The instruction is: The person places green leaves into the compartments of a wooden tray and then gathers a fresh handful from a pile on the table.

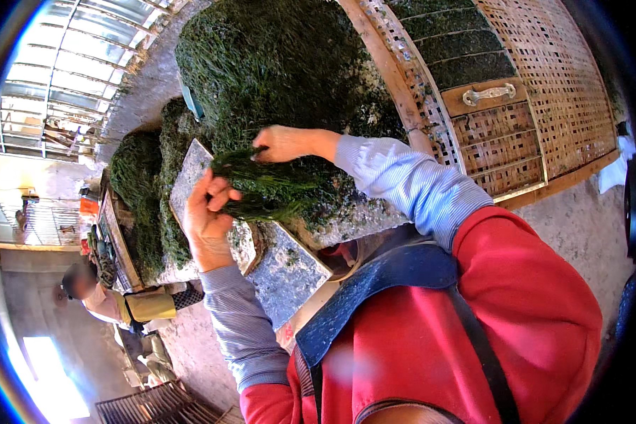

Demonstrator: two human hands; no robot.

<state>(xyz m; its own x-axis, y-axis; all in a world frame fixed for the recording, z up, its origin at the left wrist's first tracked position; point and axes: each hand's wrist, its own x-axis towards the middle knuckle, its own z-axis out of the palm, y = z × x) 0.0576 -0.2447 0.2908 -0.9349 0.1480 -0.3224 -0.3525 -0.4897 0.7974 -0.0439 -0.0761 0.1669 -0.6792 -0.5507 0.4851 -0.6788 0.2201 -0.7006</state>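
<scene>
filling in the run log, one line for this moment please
left hand: touching stringy dark-green bunch | right hand: closed on its upper edge | beyond: large stringy dark-green heap

Can read no text, label, brand, number or sign here; can make out no lettering on the red garment (530, 272), the blue apron (403, 274) or the woven panel (555, 78)
</scene>
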